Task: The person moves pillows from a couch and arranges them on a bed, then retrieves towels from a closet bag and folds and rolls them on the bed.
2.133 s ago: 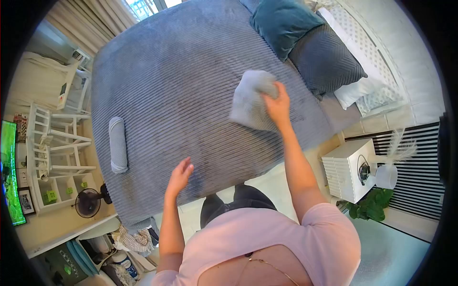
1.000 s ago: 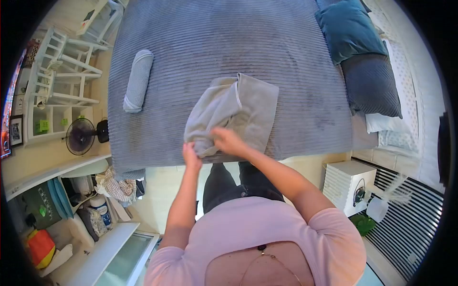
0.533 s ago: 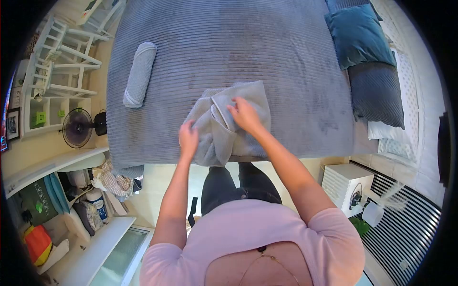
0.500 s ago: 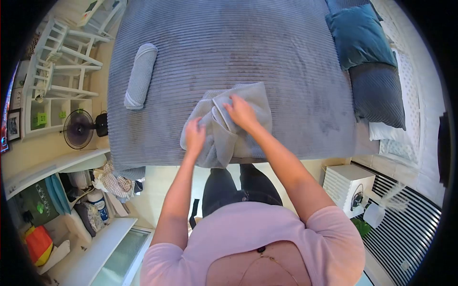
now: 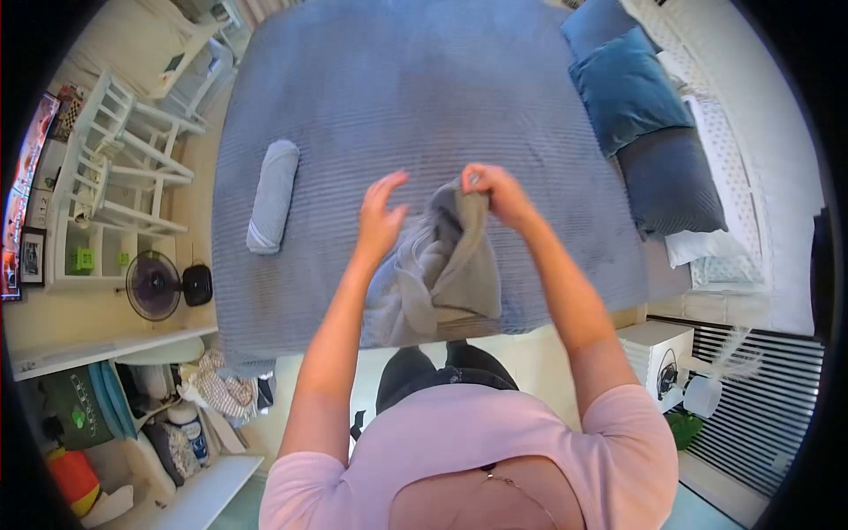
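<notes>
A crumpled grey towel [image 5: 468,278] lies at the near edge of the bed, one part of it lifted. My right hand [image 5: 496,190] pinches the raised part of this towel at its top. Just to the left, my left hand [image 5: 382,216] is held above the towel's left side with its fingers apart, holding nothing. Farther left on the bed rests a rolled grey towel [image 5: 274,196], lying lengthwise away from me.
The bed has a ribbed grey cover [image 5: 397,97]. Blue and grey pillows [image 5: 669,181] line its right side. At the left stand a black fan [image 5: 155,284] and white chairs [image 5: 132,146]. A white bedside cabinet [image 5: 654,349] stands at the right.
My right hand has taken hold of the towel and raised part of it. My left hand has come off the cloth and opened. The camera view has shifted, so the bed sits lower.
</notes>
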Motion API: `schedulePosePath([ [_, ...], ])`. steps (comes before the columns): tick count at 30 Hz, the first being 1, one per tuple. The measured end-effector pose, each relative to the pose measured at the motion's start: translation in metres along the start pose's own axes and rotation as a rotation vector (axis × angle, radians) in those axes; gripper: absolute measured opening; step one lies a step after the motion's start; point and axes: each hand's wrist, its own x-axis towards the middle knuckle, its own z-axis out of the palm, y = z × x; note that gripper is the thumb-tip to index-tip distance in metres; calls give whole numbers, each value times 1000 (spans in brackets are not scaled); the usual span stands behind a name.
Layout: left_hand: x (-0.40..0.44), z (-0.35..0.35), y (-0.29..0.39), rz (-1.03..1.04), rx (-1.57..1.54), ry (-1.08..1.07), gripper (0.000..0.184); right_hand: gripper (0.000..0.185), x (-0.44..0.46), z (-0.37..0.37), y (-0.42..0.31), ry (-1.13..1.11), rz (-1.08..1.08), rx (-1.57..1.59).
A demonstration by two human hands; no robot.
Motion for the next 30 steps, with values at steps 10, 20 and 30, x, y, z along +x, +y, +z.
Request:
schedulePosePath([
  [10,151,-63,187,109,-171,-546,26,7,-112,34,-291,304,-863,-957],
  [20,186,-120,69,35,28,-181,19,25,-234,-22,-378,876,-658,-1741],
  [30,264,-226,72,261,674,30,24,27,-277,-133,-361,1392,-621,-1840],
])
